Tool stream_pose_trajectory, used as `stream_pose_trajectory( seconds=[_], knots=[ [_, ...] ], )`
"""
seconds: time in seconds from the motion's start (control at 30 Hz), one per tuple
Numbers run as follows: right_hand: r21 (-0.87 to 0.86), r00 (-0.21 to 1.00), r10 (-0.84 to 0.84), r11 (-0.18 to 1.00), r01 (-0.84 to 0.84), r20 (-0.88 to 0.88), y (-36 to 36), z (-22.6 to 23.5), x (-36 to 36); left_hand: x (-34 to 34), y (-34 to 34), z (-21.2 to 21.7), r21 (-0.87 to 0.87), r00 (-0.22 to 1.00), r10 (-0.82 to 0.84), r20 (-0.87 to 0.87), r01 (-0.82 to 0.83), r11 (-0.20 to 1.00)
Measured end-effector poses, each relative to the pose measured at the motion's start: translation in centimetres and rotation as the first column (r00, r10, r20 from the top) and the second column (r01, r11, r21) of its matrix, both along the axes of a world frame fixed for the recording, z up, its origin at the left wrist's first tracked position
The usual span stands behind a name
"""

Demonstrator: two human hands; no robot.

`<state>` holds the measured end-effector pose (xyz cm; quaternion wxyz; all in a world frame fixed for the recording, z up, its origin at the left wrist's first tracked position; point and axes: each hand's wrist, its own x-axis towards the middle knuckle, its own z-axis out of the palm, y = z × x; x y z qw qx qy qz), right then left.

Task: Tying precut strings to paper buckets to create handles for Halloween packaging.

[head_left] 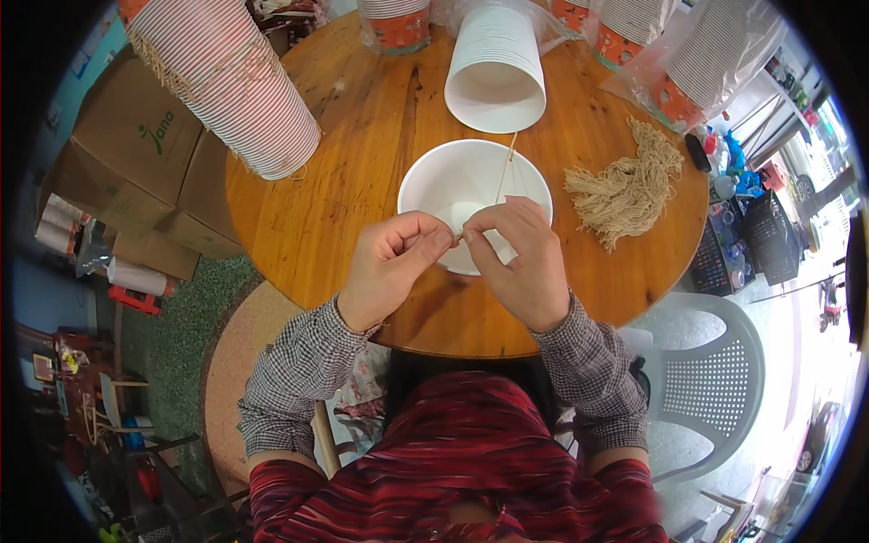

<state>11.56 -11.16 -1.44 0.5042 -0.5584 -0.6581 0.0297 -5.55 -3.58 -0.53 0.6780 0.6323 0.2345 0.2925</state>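
Observation:
A white paper bucket (425, 181) stands mouth up before me on the round wooden table. Over its near rim my left hand (385, 271) and my right hand (528, 262) meet, thumb and forefinger of each pinched together. Between the fingertips is a tiny bit of tan twine, mostly hidden by them. A thin length of twine (508, 167) runs from the bucket's far rim down toward my right hand. To the right lies a loose bundle of tan twine (625, 190).
At the left leans a tall stack of nested paper buckets (226, 95) with twine strands on it. Nested white buckets (493, 63) lie on their side behind mine. Bagged bucket stacks (715, 63) line the far edge. A grey plastic chair (711, 389) and cardboard boxes (136, 136) flank the table.

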Motion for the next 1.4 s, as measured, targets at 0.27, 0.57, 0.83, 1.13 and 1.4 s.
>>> stream_pose_trajectory(
  seconds=[0.27,0.57,0.83,1.13,1.4],
  knots=[
    [-0.033,0.999,-0.026,0.999,0.025,-0.019,0.0,-0.2,-0.3,-0.3,0.0,-1.0,0.124,0.997,-0.071,-0.024,0.074,0.990],
    [0.013,0.621,0.302,0.905,-0.425,-0.723,0.0,0.7,1.8,-0.2,-0.1,-1.4,0.173,1.000,-0.006,-0.020,0.009,0.985],
    [-0.199,0.862,0.252,0.909,-0.367,-0.440,0.5,1.4,2.9,-0.3,-0.4,-1.0,0.156,0.996,-0.014,-0.087,0.027,0.987],
    [-0.130,0.920,0.378,0.912,-0.390,-0.106,1.1,2.5,3.9,-0.2,-0.8,-1.8,0.442,0.987,0.146,-0.061,-0.104,0.891],
    [-0.239,0.752,0.274,0.835,-0.495,-0.600,0.5,2.5,5.7,0.1,-0.5,-1.5,0.570,0.986,0.163,0.036,-0.154,0.807]
  ],
)
